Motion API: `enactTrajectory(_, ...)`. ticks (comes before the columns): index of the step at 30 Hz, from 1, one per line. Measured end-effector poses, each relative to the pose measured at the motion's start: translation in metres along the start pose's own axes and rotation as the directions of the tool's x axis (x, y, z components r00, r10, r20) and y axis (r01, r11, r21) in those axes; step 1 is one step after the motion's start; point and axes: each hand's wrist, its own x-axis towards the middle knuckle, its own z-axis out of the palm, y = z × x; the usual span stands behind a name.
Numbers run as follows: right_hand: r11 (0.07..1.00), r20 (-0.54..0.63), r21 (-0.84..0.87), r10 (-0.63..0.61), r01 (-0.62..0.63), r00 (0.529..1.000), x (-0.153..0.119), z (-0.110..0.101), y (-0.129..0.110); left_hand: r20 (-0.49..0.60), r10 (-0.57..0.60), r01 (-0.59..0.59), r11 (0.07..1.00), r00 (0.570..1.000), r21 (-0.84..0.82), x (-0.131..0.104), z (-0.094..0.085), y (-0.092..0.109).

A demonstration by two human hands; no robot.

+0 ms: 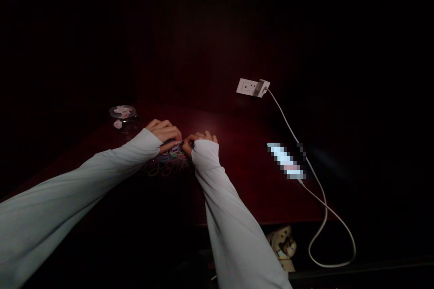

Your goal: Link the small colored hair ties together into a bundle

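Both hands meet over a pile of small coloured hair ties (167, 162) on a dark red table. My left hand (164, 132) is closed in a pinch, thumb toward the right, with a thin pale hair tie (182, 142) at its fingertips. Opposite it, my right hand (200, 138) is closed too, its thumb and finger touching the same spot, the other fingers curled. Light grey sleeves cover both arms. Dim light and the hands hide part of the pile, and the pinched bit shows only faintly.
A clear round container (122, 112) with pinkish labels stands at the left. To the right lies a phone (286, 161) with a lit, blurred screen. Its white cable (324, 198) loops past the table edge up to a wall socket (249, 87). A beige clog-like shoe (281, 239) is below.
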Motion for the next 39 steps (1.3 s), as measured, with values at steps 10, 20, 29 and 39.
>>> enactTrajectory(10, 1.0, -0.039, -0.005, -0.005, 0.005, 0.999, 0.0, 0.001, 0.004, -0.041, -0.132, 0.135, 0.988, 0.99, 0.079, -0.009, -0.006, -0.018)
enactTrajectory(20, 0.977, 0.076, -0.054, -0.201, 0.205, 0.977, 0.001, 0.008, -0.003, 0.076, -0.022, 0.012, 0.992, 0.997, 0.124, -0.005, -0.001, -0.012)
enactTrajectory(29, 0.982, 0.06, -0.043, -0.184, 0.186, 0.981, 0.001, 0.008, -0.003, 0.076, 0.031, -0.04, 0.992, 0.997, 0.123, -0.007, 0.001, -0.016)
enactTrajectory(39, 0.989, 0.047, -0.02, -0.144, 0.145, 0.988, 0.003, 0.008, -0.001, 0.074, 0.043, -0.055, 0.984, 0.996, 0.168, -0.008, 0.002, -0.019)
